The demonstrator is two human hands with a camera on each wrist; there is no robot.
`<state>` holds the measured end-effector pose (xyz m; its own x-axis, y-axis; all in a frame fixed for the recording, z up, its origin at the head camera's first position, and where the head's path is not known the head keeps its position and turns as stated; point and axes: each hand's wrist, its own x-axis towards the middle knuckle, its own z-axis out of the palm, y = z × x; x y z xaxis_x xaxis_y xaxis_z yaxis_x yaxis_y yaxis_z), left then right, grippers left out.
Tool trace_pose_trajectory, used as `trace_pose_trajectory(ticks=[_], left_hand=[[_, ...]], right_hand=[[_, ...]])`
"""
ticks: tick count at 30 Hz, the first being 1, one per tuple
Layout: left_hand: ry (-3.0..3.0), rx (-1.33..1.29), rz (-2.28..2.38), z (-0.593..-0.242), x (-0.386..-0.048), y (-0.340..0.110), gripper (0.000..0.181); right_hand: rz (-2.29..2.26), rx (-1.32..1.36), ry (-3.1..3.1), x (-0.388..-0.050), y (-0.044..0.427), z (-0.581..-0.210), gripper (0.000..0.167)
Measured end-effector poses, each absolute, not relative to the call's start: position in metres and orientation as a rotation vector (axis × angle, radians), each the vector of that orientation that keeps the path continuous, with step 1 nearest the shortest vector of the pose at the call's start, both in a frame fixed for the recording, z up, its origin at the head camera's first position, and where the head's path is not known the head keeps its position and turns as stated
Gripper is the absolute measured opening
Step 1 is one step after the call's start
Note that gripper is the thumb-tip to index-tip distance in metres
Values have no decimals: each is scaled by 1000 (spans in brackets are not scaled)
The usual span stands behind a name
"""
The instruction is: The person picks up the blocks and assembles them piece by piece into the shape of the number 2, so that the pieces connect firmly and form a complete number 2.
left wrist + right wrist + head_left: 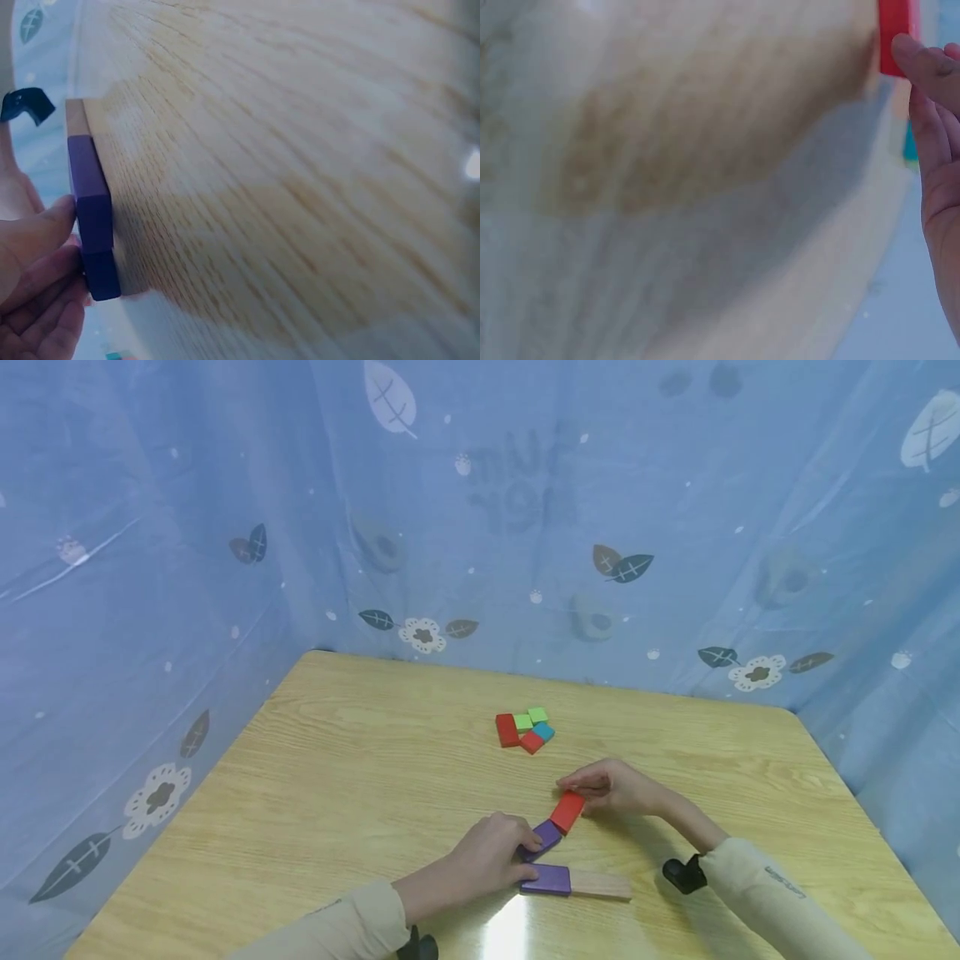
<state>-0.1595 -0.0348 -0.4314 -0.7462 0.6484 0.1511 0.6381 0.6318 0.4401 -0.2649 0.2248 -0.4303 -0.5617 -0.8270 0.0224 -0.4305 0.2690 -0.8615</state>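
Observation:
Two purple blocks lie close together at their left ends, the upper purple block slanted and the lower purple block level. My left hand holds at these ends, a finger on the upper one and the thumb on the lower one. In the left wrist view its thumb touches a purple block. A red block meets the slanted block's upper end. My right hand pinches the red block at its far right end; in the right wrist view the thumb lies on the red block.
A plain wooden block abuts the lower purple block's right end. Farther back sits a cluster: a dark red block, green blocks, a blue block and a small red block. A blue patterned curtain stands behind the table.

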Motion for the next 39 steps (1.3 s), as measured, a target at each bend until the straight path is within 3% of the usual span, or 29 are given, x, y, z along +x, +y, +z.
trace_pose_trajectory(ticks=[9,21,39], left_hand=[[2840,1125,781,-430,-157,-34,27],[2823,1133,821,-432,-156,-36,28],[2816,1127,809,-433,-160,-35,28]], right_hand=[[-1648,-806,2187,-279,239,-411,44],[-2103,-429,2198,-324,209,-430,48],[-1903,-301,2226,-328,166,-434,50]])
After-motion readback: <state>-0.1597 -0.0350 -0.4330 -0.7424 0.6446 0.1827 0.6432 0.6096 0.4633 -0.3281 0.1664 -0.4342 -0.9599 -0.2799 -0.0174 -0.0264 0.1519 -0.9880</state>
